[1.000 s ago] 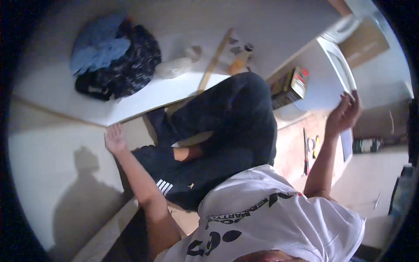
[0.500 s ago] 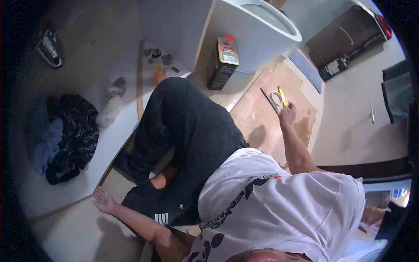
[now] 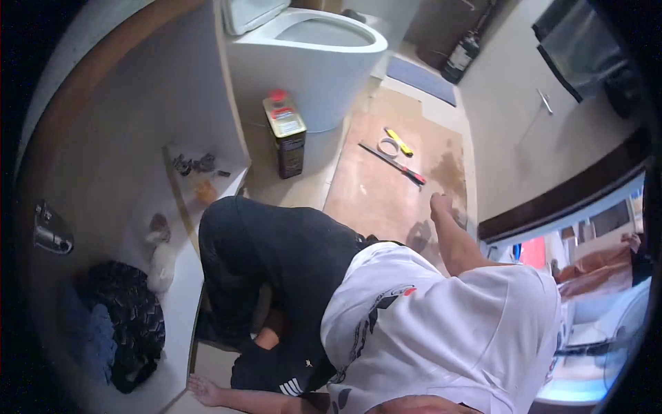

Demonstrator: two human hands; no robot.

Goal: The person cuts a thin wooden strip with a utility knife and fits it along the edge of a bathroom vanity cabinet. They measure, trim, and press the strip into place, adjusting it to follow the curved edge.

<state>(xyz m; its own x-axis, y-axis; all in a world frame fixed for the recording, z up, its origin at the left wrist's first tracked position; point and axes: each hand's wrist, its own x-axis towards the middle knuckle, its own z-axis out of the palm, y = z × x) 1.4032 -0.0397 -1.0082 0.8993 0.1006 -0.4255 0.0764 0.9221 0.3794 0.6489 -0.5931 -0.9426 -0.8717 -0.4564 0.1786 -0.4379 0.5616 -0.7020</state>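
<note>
- Resting flat on the brown sheet of floor covering (image 3: 386,200), our right hand (image 3: 441,205) presses down with nothing in it; how far its fingers spread we cannot tell.
- Nearest to that hand lies a long thin tool with a red handle (image 3: 394,164), apart from it; just beyond are a pale ring of tape (image 3: 391,146) and a yellow-handled tool (image 3: 398,141).
- Our left hand (image 3: 202,389) lies open and empty on the pale floor at the lower edge, fingers spread.
- We see a rectangular metal can with a red cap (image 3: 287,134) standing upright beside the white toilet bowl (image 3: 310,69).
- Dark and blue cloth (image 3: 114,324) is bundled on the white ledge (image 3: 181,290) at our left.
</note>
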